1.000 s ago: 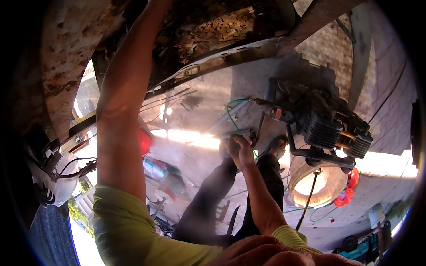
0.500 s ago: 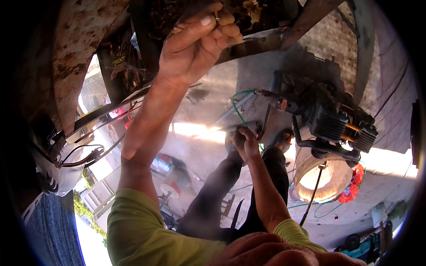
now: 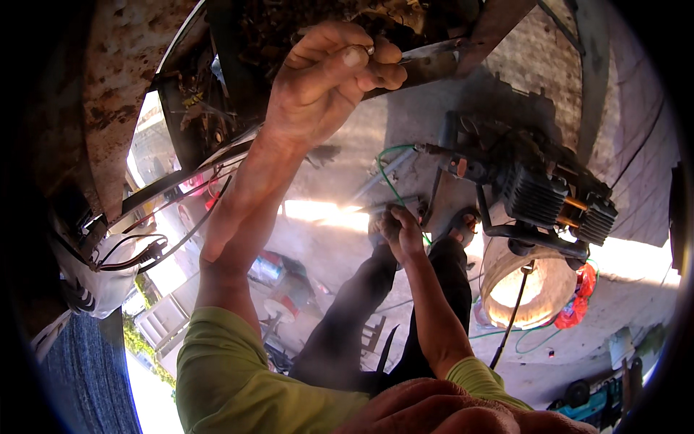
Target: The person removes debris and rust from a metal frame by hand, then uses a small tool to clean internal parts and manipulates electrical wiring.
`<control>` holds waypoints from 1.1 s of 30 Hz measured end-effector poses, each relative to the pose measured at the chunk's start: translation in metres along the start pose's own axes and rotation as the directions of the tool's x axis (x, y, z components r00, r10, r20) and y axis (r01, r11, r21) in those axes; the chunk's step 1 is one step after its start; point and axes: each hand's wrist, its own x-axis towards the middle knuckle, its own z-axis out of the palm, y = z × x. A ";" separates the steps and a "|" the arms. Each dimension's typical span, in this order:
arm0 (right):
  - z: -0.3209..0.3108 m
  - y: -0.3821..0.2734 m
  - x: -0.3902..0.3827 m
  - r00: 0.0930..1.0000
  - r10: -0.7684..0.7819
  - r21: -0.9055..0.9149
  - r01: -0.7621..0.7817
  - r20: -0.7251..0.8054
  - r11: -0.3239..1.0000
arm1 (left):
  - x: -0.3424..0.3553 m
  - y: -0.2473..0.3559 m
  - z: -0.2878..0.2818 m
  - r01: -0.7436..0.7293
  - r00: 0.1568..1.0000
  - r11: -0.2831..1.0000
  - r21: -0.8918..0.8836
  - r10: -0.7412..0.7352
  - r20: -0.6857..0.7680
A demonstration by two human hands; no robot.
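Observation:
My left hand [image 3: 322,87] is raised beside the tray-like metal frame [image 3: 426,71] at the top. Its thumb and fingers pinch a small shiny metal piece [image 3: 370,50], mostly hidden by the fingertips; I cannot tell its exact kind. Lower down, above the ground between my legs, my right hand [image 3: 402,233] is closed with fingers curled. A thin green hose [image 3: 387,177] runs down to that hand; whether the fingers grip it or something else cannot be made out.
Right of my feet stands a dark finned compressor head [image 3: 538,195]. Below it sits a round pale container [image 3: 531,289] with a red plastic bag [image 3: 578,296]. Rusty panels [image 3: 123,101] hang at the upper left, above loose cables [image 3: 144,253]. A teal machine [image 3: 589,405] lies lower right.
My left hand has shifted slightly right and down and turned, so less of the small metal piece shows. My right hand has stayed almost in place.

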 end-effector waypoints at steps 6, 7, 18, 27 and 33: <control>-0.003 0.004 0.005 1.000 -0.003 0.020 0.003 -0.006 1.000 | -0.003 0.008 -0.001 0.066 0.992 0.997 0.045 -0.061 -0.109; -0.005 0.005 0.006 1.000 0.006 0.017 -0.006 -0.001 1.000 | -0.004 0.009 -0.003 0.067 0.993 0.997 0.042 -0.062 -0.100; 0.005 -0.003 0.002 0.999 0.022 -0.026 -0.021 0.037 0.999 | 0.015 0.039 0.020 0.302 0.861 0.661 0.687 0.120 -0.495; 0.014 -0.010 -0.007 0.998 0.030 -0.032 -0.028 0.052 0.999 | 0.056 0.064 -0.063 0.579 0.753 0.146 0.802 0.281 -0.595; 0.004 -0.010 -0.006 0.998 0.040 -0.049 -0.037 0.049 0.998 | 0.095 0.070 -0.104 0.480 0.839 -0.182 0.858 0.381 -0.388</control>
